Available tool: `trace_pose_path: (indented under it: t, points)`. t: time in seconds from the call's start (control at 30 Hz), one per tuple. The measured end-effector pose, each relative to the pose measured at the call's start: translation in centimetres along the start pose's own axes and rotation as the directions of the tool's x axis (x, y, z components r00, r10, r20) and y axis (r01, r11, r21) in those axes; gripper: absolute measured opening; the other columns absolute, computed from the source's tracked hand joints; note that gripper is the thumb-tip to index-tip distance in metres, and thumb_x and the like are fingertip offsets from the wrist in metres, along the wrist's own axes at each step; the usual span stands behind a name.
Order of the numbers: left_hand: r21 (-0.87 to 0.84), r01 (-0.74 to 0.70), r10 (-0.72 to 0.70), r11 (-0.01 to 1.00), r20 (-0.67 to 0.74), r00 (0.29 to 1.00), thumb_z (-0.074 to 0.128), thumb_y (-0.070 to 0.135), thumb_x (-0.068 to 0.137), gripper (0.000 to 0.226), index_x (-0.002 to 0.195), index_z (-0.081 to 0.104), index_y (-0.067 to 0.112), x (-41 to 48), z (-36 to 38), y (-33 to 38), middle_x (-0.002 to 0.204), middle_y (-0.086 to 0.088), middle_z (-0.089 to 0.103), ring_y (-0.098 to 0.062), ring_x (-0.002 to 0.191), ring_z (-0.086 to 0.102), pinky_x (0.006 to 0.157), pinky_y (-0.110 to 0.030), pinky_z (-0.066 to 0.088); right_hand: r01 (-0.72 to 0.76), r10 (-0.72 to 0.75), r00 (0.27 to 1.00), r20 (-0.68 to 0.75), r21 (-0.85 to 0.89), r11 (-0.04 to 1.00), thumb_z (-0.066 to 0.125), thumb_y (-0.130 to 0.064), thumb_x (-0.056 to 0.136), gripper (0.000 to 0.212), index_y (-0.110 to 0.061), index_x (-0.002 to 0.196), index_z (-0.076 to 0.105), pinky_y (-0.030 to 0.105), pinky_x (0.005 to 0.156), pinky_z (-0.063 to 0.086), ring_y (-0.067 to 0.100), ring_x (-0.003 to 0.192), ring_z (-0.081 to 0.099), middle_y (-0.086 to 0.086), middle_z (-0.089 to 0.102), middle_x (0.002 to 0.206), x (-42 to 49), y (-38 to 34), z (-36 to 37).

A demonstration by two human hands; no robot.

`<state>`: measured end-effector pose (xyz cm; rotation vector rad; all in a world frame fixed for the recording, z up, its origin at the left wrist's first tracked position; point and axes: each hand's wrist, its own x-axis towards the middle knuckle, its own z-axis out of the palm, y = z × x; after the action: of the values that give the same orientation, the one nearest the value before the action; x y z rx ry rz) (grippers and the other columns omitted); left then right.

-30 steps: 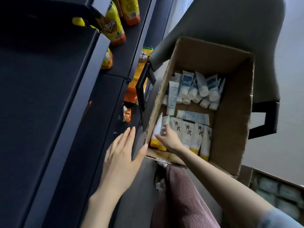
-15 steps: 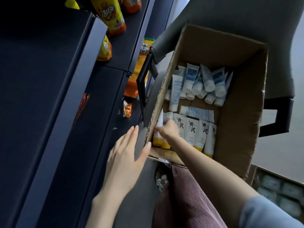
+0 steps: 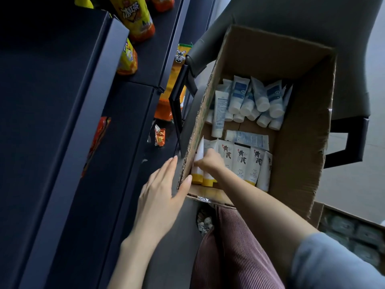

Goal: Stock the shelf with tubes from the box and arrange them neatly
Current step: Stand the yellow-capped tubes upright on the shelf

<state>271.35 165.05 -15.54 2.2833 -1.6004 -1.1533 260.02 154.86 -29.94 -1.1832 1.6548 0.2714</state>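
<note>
Yellow-capped white tube [image 3: 199, 152] lay along the brown cardboard box's [image 3: 295, 163] left wall — right hand [image 3: 210, 163] pinched it, left hand [image 3: 160, 197] open outside.

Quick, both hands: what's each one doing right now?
Left hand: open, fingers straight, thumb against the box edge.
Right hand: inside the box, fingers curled on a yellow-capped tube.

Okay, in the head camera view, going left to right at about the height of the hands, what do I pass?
Red snack packet → left hand → right hand, pinching a yellow-capped tube → tubes with black characters → box's right wall → chair armrest.
</note>
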Motion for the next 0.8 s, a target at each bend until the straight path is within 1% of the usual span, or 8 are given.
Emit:
trace_pose_path:
  t: [0.1, 0.17, 0.23, 0.3, 0.4, 0.5, 0.63, 0.8]
  points:
    - [-0.005, 0.003, -0.003, 1.0, -0.012, 1.0, 0.027, 0.064, 0.086, 0.069, 0.149, 0.018, 0.036, 0.2, -0.1, 0.1, 0.154, 0.019, 0.024, 0.0, 0.139, 0.018, 0.108, -0.03, 0.024, -0.03, 0.011, 0.996, 0.093, 0.203, 0.979, 0.07, -0.019, 0.082, 0.027, -0.011, 0.073, 0.046, 0.031, 0.063, 0.046, 0.022, 0.071, 0.056, 0.009, 0.053, 0.077, 0.3, 0.9, -0.6]
    - [-0.008, 0.009, -0.009, 1.0, -0.006, 1.0, 0.031, 0.06, 0.089, 0.066, 0.149, 0.019, 0.035, 0.3, -0.1, 0.1, 0.154, 0.018, 0.024, -0.001, 0.139, 0.018, 0.109, -0.032, 0.024, -0.101, 0.01, 0.978, 0.208, 0.432, 0.896, 0.07, -0.011, 0.083, 0.017, -0.005, 0.088, 0.054, 0.027, 0.059, 0.048, 0.016, 0.062, 0.051, 0.007, 0.048, 0.072, -0.2, 1.9, -1.5]
    - [-0.012, 0.004, -0.004, 1.0, 0.012, 1.0, 0.027, 0.063, 0.087, 0.069, 0.149, 0.018, 0.036, 0.5, -0.2, 0.2, 0.154, 0.018, 0.023, -0.001, 0.139, 0.017, 0.11, -0.031, 0.023, -0.235, -0.018, 0.928, 0.373, 0.621, 0.748, 0.068, -0.008, 0.085, 0.035, 0.0, 0.116, 0.053, 0.026, 0.065, 0.054, 0.016, 0.074, 0.058, 0.01, 0.057, 0.087, -1.0, 3.1, -2.7]
    - [-0.022, -0.008, 0.009, 1.0, 0.015, 1.0, 0.023, 0.067, 0.083, 0.073, 0.149, 0.017, 0.036, 0.6, -0.4, 0.3, 0.154, 0.02, 0.022, 0.001, 0.138, 0.016, 0.109, -0.03, 0.023, -0.31, -0.122, 0.872, 0.474, 0.728, 0.611, 0.064, -0.006, 0.088, 0.035, 0.003, 0.119, 0.052, 0.028, 0.072, 0.059, 0.017, 0.083, 0.066, 0.011, 0.066, 0.1, -2.0, 4.3, -3.9]
    - [-0.053, -0.023, 0.024, 0.998, 0.015, 1.0, 0.026, 0.066, 0.084, 0.071, 0.149, 0.017, 0.038, 0.8, -0.5, 0.7, 0.153, 0.022, 0.022, 0.006, 0.135, 0.016, 0.106, -0.027, 0.021, -0.284, -0.288, 0.841, 0.458, 0.827, 0.485, 0.061, -0.004, 0.087, 0.023, -0.004, 0.11, 0.06, 0.029, 0.07, 0.059, 0.017, 0.086, 0.071, 0.008, 0.073, 0.1, -3.7, 5.3, -5.4]
    - [-0.163, -0.032, 0.042, 0.986, 0.058, 0.997, 0.034, 0.065, 0.083, 0.072, 0.148, 0.019, 0.038, 1.0, -0.5, 1.4, 0.148, 0.027, 0.024, 0.015, 0.127, 0.014, 0.105, -0.019, 0.017, -0.216, -0.41, 0.83, 0.378, 0.895, 0.39, 0.066, -0.004, 0.077, 0.036, -0.005, 0.112, 0.059, 0.029, 0.068, 0.059, 0.02, 0.088, 0.072, 0.009, 0.073, 0.103, -5.3, 5.4, -6.5]
    - [-0.363, -0.053, 0.095, 0.93, 0.098, 0.991, 0.054, 0.046, 0.09, 0.053, 0.14, 0.042, 0.034, 0.8, -0.4, 2.5, 0.133, 0.028, 0.047, 0.016, 0.119, 0.04, 0.094, -0.002, 0.031, -0.064, -0.54, 0.796, 0.274, 0.925, 0.374, 0.071, -0.005, 0.071, 0.043, -0.009, 0.113, 0.061, 0.028, 0.075, 0.058, 0.022, 0.095, 0.07, 0.007, 0.072, 0.106, -7.5, 4.2, -8.0]
    - [-0.568, -0.012, 0.075, 0.823, 0.088, 0.993, 0.063, 0.044, 0.081, 0.029, 0.109, 0.059, 0.04, 0.7, -0.4, 2.9, 0.101, 0.028, 0.068, 0.007, 0.092, 0.064, 0.071, -0.006, 0.047, 0.132, -0.588, 0.776, 0.229, 0.852, 0.506, 0.071, -0.005, 0.071, 0.046, -0.015, 0.115, 0.062, 0.028, 0.084, 0.055, 0.019, 0.102, 0.067, 0.003, 0.071, 0.109, -9.2, 2.7, -9.4]
